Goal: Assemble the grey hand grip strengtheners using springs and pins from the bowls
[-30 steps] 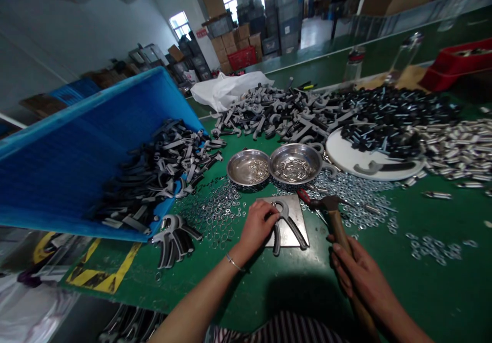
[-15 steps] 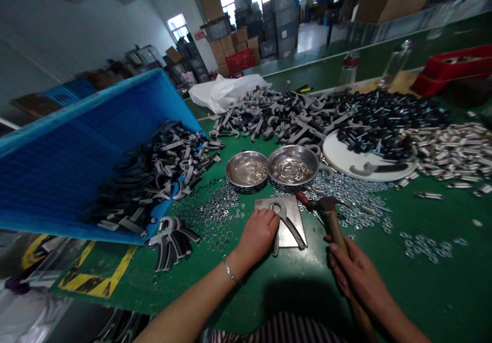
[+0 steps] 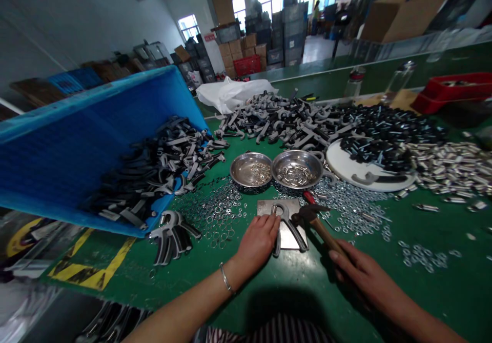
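My left hand (image 3: 258, 239) is closed around one leg of a grey and black hand grip strengthener (image 3: 295, 234), holding it on a square metal plate (image 3: 286, 241). A spring shows near its top, partly covered by my fingers. In my right hand (image 3: 357, 267) is a claw hammer (image 3: 326, 234), gripped by its wooden handle. The hammer head is just right of the grip strengthener's upper part; whether it touches is unclear. Behind the plate lies a red-handled tool (image 3: 308, 197), partly hidden by the hammer. Several assembled grip strengtheners (image 3: 173, 236) stand together at the left.
A blue crate (image 3: 88, 112) of loose handles tilts at left. Two metal bowls (image 3: 241, 171) with small parts stand behind the plate, amid scattered washers (image 3: 355, 212). Handles (image 3: 277, 120) pile farther back; a white plate (image 3: 338, 166) with black knobs and metal cylinders (image 3: 453, 166) lie right.
The hammer head has moved left, close to the grip strengthener, and the handle lies at a flatter slant. My left hand keeps its hold. The camera view has shifted slightly.
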Demonstrator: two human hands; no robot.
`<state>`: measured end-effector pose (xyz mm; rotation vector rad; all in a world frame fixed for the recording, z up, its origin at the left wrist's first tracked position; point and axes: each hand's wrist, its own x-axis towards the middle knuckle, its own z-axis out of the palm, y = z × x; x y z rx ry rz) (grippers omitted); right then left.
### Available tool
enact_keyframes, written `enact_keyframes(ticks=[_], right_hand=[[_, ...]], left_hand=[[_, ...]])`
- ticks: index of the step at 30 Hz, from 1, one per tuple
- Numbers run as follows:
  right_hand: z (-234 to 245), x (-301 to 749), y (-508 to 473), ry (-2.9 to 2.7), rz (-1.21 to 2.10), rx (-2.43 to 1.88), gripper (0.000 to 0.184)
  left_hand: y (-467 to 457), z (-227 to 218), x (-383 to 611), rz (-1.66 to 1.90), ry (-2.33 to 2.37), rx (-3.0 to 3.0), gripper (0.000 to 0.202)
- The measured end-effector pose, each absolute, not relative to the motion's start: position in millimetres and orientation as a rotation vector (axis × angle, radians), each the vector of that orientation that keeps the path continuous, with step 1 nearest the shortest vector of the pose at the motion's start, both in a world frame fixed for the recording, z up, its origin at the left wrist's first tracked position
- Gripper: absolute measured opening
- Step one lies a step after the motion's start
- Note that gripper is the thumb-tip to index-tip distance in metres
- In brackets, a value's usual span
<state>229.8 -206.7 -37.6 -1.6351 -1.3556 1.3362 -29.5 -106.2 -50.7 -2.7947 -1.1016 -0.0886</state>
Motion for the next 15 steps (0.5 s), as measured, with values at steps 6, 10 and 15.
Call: enact_keyframes(ticks=[6, 10, 15], right_hand=[[-16, 233, -200, -1.597, 1.267, -1.677, 0.044], [16, 228, -185, -1.853, 1.022, -1.626, 0.043], [20, 219, -157, -2.164, 0.912, -1.771, 0.039]], left_hand=[[-103, -43, -35, -0.373, -1.355, -2.916, 0.039], [-95, -33, -41, -0.440, -1.512, -2.857, 0.027], [-83, -30, -42, -0.161, -1.433, -2.863, 0.012]])
